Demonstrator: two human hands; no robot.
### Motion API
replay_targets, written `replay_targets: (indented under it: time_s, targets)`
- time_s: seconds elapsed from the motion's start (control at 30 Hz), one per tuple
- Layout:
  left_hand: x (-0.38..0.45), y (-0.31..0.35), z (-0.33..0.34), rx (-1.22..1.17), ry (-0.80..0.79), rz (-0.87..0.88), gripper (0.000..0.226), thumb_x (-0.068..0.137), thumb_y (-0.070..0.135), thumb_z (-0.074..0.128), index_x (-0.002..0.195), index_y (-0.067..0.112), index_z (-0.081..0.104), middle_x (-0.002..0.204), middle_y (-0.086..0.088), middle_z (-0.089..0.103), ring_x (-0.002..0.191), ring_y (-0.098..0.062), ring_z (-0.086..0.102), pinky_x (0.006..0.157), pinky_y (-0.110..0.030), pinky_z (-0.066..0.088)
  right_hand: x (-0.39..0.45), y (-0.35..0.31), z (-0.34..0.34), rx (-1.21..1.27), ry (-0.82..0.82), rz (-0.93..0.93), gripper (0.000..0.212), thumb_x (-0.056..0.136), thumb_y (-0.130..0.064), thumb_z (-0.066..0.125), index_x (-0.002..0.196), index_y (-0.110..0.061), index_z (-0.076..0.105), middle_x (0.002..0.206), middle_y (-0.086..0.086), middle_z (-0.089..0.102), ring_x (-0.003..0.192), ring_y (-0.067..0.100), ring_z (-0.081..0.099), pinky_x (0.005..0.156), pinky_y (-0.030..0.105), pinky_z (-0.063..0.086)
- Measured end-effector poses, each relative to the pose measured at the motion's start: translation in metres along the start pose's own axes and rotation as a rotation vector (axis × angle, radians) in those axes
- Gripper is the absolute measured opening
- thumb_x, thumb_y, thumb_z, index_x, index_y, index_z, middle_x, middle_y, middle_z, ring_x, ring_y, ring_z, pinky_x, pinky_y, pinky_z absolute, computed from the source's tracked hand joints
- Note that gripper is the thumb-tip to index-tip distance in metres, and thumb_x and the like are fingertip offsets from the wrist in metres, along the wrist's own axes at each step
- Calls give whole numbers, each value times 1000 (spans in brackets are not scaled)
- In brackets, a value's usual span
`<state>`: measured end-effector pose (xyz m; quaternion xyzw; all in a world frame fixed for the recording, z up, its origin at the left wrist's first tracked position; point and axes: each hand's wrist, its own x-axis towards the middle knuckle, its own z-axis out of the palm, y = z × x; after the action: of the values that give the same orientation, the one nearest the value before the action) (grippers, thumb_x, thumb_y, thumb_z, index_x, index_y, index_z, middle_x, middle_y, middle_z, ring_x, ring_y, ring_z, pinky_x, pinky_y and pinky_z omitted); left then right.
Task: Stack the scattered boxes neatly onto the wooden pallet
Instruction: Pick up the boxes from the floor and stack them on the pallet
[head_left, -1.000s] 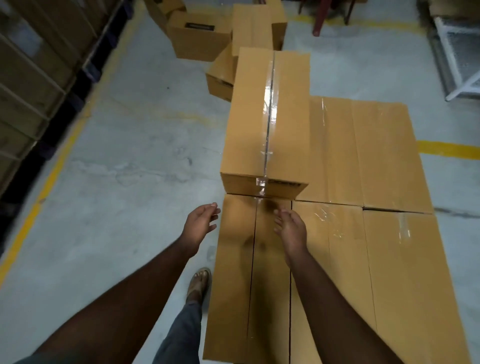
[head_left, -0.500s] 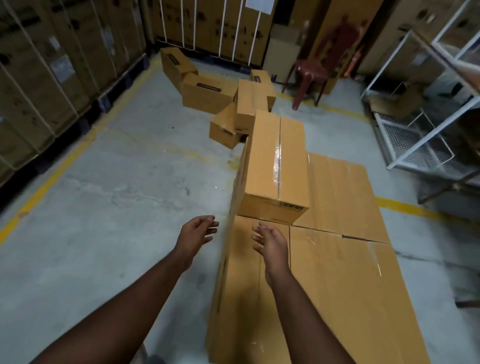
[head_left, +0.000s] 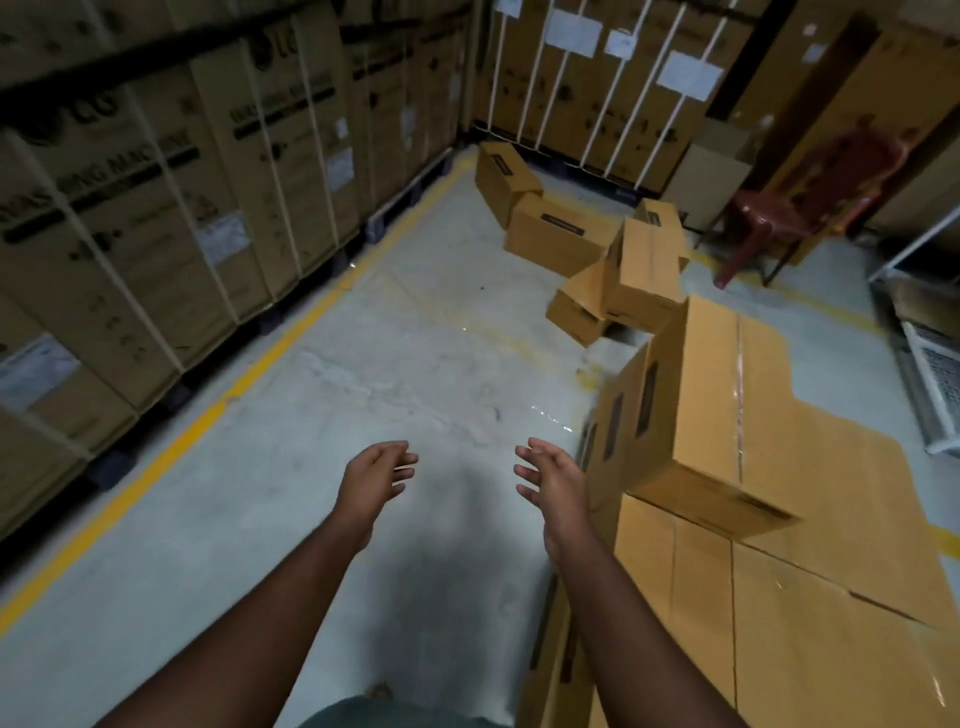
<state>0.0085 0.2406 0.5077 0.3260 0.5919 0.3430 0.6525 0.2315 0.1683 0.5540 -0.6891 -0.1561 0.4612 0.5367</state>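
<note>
The taped cardboard top box (head_left: 727, 410) lies on the flat stacked boxes (head_left: 810, 613); both hands have drawn back from it. Left hand (head_left: 376, 480) and right hand (head_left: 553, 480) hover empty, fingers loosely spread, over smooth concrete floor (head_left: 395, 364). Beyond, perhaps 4 scattered boxes (head_left: 587, 249).

Bare floor (head_left: 363, 415) lies open ahead; stacked boxes (head_left: 779, 597) block the right edge, scattered boxes (head_left: 597, 249) the far corner.
</note>
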Motion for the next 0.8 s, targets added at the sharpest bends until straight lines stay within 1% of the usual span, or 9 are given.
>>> replay_targets:
  time_s: [0.07, 0.17, 0.33, 0.4, 0.47, 0.53, 0.63, 0.73, 0.8]
  targets:
    - [13, 16, -10, -13, 26, 8, 21, 99, 29, 64, 111, 15, 73, 103, -3, 80, 96, -19, 73, 93, -38, 57, 13, -12, 20, -36, -24, -47, 14, 104, -20, 62, 113, -21, 72, 108, -1, 79, 98, 21, 74, 84, 37, 59]
    - [38, 38, -9, 3, 17, 10, 22, 98, 31, 65, 112, 15, 73, 102, -3, 80, 93, -19, 73, 90, -37, 57, 40, -29, 43, 10, -48, -69, 16, 104, -20, 62, 116, -19, 72, 108, -1, 79, 100, 22, 74, 82, 35, 60]
    - [103, 75, 23, 66, -37, 20, 23, 97, 32, 66, 111, 16, 72, 102, -2, 80, 89, -17, 73, 87, -35, 57, 113, -47, 55, 89, 6, -36, 17, 104, -20, 61, 118, -17, 70, 111, 2, 78, 104, 24, 74, 81, 34, 59]
    - [144, 91, 51, 95, -62, 20, 23, 97, 32, 66, 112, 16, 72, 103, -2, 80, 90, -17, 73, 88, -35, 57, 156, -56, 52, 108, 42, -19, 20, 103, -20, 63, 121, -16, 70, 111, 1, 78, 105, 24, 74, 80, 33, 60]
    - [189, 107, 85, 127, -99, 18, 24, 97, 33, 65, 114, 17, 72, 103, -1, 80, 91, -16, 74, 87, -35, 57, 205, -69, 48, 118, 66, -10, 20, 103, -21, 63, 121, -17, 71, 110, 0, 79, 105, 24, 74, 84, 36, 61]
    - [235, 123, 123, 145, -116, 8, 25, 97, 33, 65, 116, 17, 71, 103, -1, 80, 90, -15, 74, 83, -32, 58, 256, -87, 44, 123, 72, 4, 18, 103, -22, 63, 118, -19, 71, 109, 0, 79, 106, 25, 74, 89, 40, 60]
    - [293, 152, 179, 159, -134, -13, 25, 98, 33, 65, 117, 17, 71, 104, -1, 80, 90, -16, 74, 80, -30, 58, 327, -124, 37, 103, 64, 17, 14, 102, -24, 64, 114, -22, 71, 111, 1, 78, 107, 26, 73, 91, 41, 59]
    - [341, 190, 232, 175, -150, -22, 25, 99, 33, 64, 117, 17, 70, 105, -2, 79, 98, -20, 74, 87, -36, 58, 389, -171, 28, 52, 34, -2, 13, 103, -26, 63, 113, -25, 71, 113, 1, 78, 108, 24, 72, 96, 44, 57]
    - [369, 215, 265, 186, -157, -24, 24, 101, 31, 63, 118, 16, 70, 106, -4, 79, 98, -21, 73, 88, -36, 58, 428, -200, 21, 37, 53, -1, 13, 103, -26, 62, 113, -26, 71, 113, 1, 77, 108, 23, 72, 94, 42, 57]
